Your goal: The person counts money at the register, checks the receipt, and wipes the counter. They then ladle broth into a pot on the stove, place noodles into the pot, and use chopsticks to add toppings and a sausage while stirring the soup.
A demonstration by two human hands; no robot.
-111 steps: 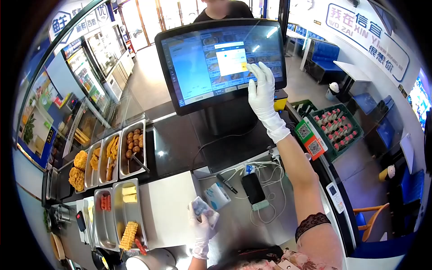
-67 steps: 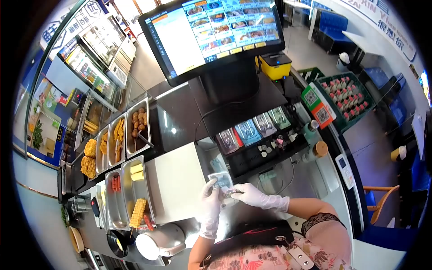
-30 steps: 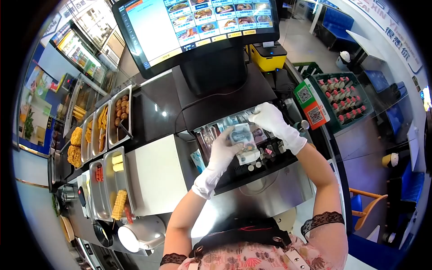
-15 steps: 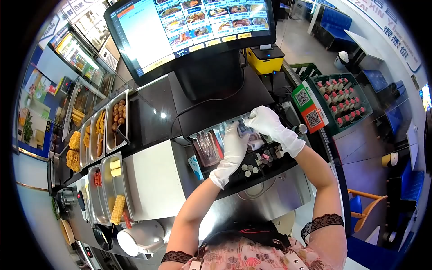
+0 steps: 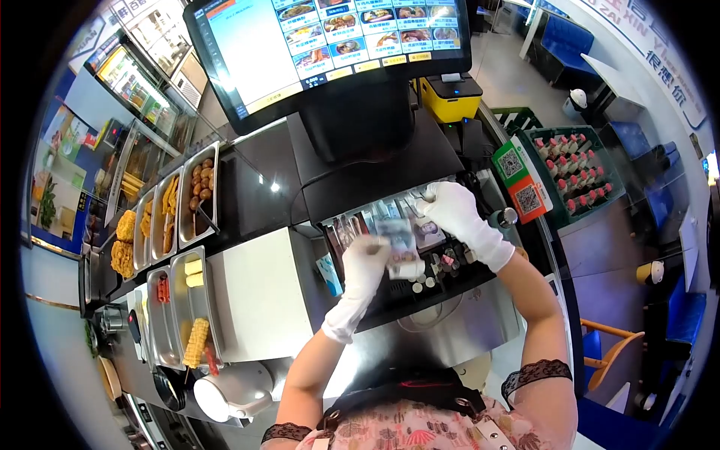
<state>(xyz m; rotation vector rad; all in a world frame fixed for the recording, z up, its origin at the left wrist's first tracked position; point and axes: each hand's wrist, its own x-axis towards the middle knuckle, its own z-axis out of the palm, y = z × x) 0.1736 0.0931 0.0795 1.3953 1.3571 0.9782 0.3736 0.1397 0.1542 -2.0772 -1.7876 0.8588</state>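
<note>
An open cash drawer [image 5: 352,300] with banknotes and coins [image 5: 424,283] lies below the touchscreen monitor [image 5: 330,45]. My left hand [image 5: 365,262], in a white glove, pinches a bluish banknote [image 5: 399,241], blurred by motion, over the middle of the drawer. At the drawer's back right, my gloved right hand [image 5: 446,210] has its fingers bent together beside a metal clip; what they grip there is too small to make out. A purplish note [image 5: 429,232] rests in the compartment just below my right hand.
Steel trays of eggs [image 5: 202,184], fried food and sausages stand left. A white board [image 5: 259,296] lies beside the drawer. A white lidded pot [image 5: 229,391] is at the front. QR code signs [image 5: 521,180] and a green bottle crate [image 5: 574,169] are at the right.
My left hand has come back toward me from the drawer's rear, now with a bluish note. Earlier, both hands left the screen and note bundle and moved over the drawer, which opened.
</note>
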